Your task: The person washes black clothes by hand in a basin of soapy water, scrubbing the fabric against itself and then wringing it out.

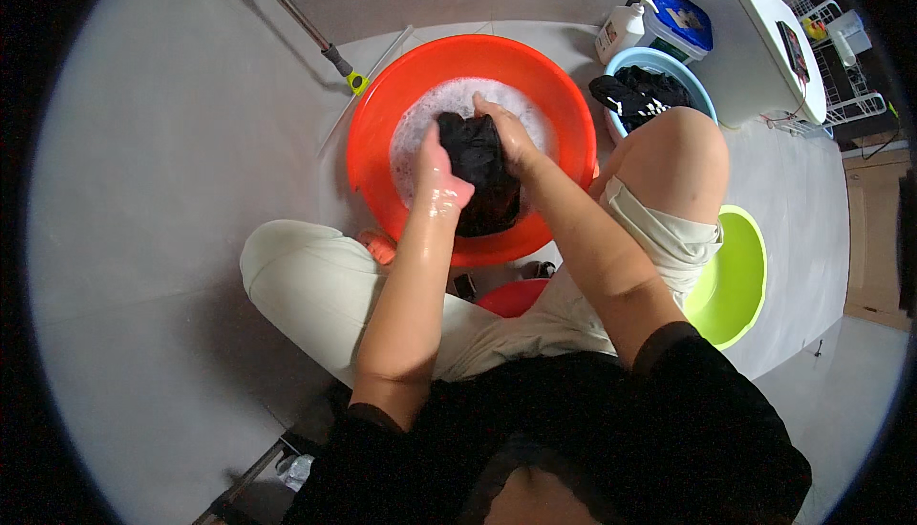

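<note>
Between my knees stands an orange plastic basin (566, 109) with foamy, soapy water (412, 120) in it. A wet black cloth (476, 156), perhaps a garment, is held above the suds between my two hands. My left hand (437, 174) grips its left side, wet and shiny down to the wrist. On the right side of the cloth is my right hand (509, 131), its fingers partly hidden behind the fabric. The lower part of the cloth hangs down towards the basin's near wall.
At the right is a light blue bucket (706, 88) of dark clothes, near a white pump bottle (623, 30) and a blue-lidded tub (680, 20). A lime-green basin (738, 274) lies beside my right leg. A squeegee-like tool (301, 16) leans at the left. A phone (793, 48) rests on a white lid.
</note>
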Demonstrator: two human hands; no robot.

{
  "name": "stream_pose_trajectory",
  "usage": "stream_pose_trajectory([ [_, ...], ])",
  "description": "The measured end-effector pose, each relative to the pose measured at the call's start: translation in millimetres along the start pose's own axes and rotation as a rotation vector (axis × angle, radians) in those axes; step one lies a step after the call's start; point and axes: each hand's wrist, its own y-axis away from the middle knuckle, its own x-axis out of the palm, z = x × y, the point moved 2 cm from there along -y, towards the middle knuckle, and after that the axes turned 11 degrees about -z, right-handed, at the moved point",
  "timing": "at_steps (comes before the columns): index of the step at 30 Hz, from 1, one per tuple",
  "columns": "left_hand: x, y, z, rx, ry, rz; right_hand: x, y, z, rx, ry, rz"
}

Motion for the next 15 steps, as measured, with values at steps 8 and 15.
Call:
stream_pose_trajectory([
  [8,-7.5,-18.7,-89.7,0.268,0.331,0.205,2.2,52.6,-60.0,0.182,0.002,0.377],
  [15,-54.5,-46.5,-98.7,0.635,0.186,-0.191,15.7,102.1,13.9,0.074,0.903,0.802],
])
